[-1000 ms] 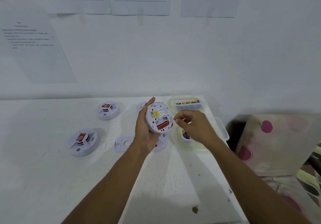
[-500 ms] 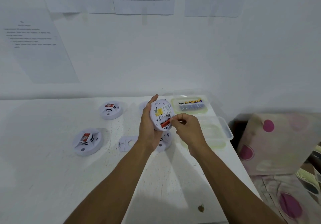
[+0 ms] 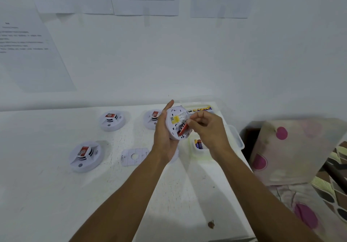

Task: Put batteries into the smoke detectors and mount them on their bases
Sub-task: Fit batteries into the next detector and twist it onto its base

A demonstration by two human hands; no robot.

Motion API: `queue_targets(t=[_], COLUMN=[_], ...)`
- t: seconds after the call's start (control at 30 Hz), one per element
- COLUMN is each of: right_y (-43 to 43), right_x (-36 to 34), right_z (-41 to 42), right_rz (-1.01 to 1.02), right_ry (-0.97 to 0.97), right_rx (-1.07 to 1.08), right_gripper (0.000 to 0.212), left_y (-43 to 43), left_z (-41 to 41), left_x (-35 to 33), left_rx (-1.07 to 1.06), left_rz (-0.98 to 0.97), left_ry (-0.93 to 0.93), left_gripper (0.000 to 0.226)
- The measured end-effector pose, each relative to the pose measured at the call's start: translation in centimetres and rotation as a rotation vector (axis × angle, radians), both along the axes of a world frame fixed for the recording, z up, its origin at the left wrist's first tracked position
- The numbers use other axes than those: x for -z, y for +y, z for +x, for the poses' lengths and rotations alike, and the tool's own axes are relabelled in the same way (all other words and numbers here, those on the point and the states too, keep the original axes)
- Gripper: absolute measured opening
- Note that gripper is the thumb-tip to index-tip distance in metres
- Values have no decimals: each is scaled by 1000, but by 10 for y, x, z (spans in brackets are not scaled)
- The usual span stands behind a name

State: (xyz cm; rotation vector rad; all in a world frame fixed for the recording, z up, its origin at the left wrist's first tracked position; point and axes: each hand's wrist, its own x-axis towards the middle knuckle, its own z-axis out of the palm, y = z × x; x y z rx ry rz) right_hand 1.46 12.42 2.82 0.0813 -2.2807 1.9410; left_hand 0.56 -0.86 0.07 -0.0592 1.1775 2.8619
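Observation:
My left hand (image 3: pixel 165 138) grips a round white smoke detector (image 3: pixel 174 116) upright above the table, its back with a yellow label turned toward me. A red battery (image 3: pixel 181 130) sits tilted in the detector's compartment. My right hand (image 3: pixel 206 127) has its fingers curled over the upper end of that battery and pinches it. A flat white mounting base (image 3: pixel 134 156) lies on the table just left of my left wrist. A clear plastic box (image 3: pixel 238 140) under my right hand holds purple and yellow batteries (image 3: pixel 198 144).
Three more white detectors stand on the table: near left (image 3: pixel 85 155), far left (image 3: pixel 112 120) and behind my left hand (image 3: pixel 153 118). A second battery tray (image 3: pixel 201 108) sits by the wall. A pink-dotted cushion (image 3: pixel 293 147) lies past the table's right edge.
My right hand came from the battery box to the detector's back. The red battery now sits tilted in the compartment rather than flat. My left hand has held the detector throughout.

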Motion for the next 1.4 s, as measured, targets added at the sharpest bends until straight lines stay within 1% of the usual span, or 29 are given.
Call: queue_targets(t=[0.07,0.13,0.2,0.27,0.33,0.47,0.57,0.77,0.87,0.93,1.03,1.13,1.2,1.3,1.4], right_y=[17,36,52,61,64,63,60,60,61,60,54,44,37,25,16], right_x=[0,2,8,16,23,31,33,32,31,29,22,9,1,1,8], right_z=[-9,-19,-28,-36,-42,-46,-48,-55,-59,-63,-79,-108,-132,-163,-188], right_rz=[18,119,297,549,741,926,972,1000,959,894,789,759,801,926,1031], right_ry=[-6,-5,-16,-18,-44,-116,-122,-119,-123,-103,13,99,73,8,-43], right_rx=[-5,17,21,-19,-75,-158,-179,-159,-158,-150,-115,-107,-148,-236,-266], right_gripper=[7,7,8,13,16,11,4,6,8,9,7,8,6,7,11], left_y=[-1,-5,-8,-9,-10,-8,-9,-11,-11,-12,-14,-18,-22,-25,-29], left_z=[-1,-3,-6,-7,-8,-10,-12,-22,-26,-28,-31,-36,-40,-46,-54], left_x=[1,4,7,9,11,13,14,13,14,14,14,13,12,10,11], left_rx=[3,-11,-24,-35,-43,-46,-50,-49,-51,-47,-43,-39,-35,-25,-26], left_rz=[23,31,27,15,4,-14,-16,-23,-18,-15,-17,-25,-32,-37,-30], left_ry=[-9,-24,-28,-31,-35,-44,-41,-34,-40,-47,-54,-53,-52,-51,-59], left_gripper=[38,38,39,39,39,39,40,42,42,42,41,40,40,40,41])
